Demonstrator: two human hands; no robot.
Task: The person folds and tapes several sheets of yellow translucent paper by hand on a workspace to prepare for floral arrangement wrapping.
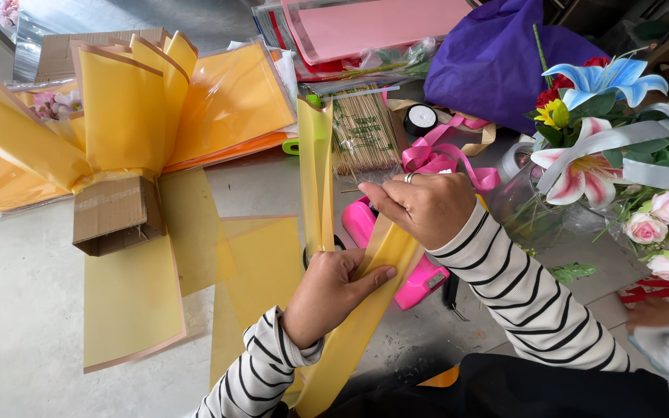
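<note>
Head view: both hands work one folded yellow wrapping sheet (365,286) at frame centre. Left hand (331,294), at 6 o'clock from centre, pinches the sheet's fold, thumb laid flat along the paper. Right hand (426,207), at 2 o'clock from the left hand, is closed over the sheet's upper edge; a ring (409,177) shows on one finger. One end of the sheet stands upright toward 12 o'clock; the other runs down toward 6 o'clock. Beneath the hands lies a pink tool (420,275), partly covered. Flat yellow sheets (133,302) lie on the grey table (32,310) at 9 o'clock. A cardboard box (114,217) carries a fan of yellow paper (118,108) at 10 o'clock. Pink ribbon (443,155) and a bundle of wooden sticks (361,131) lie at 12 o'clock. A flower arrangement (613,155) stands at 3 o'clock.
</note>
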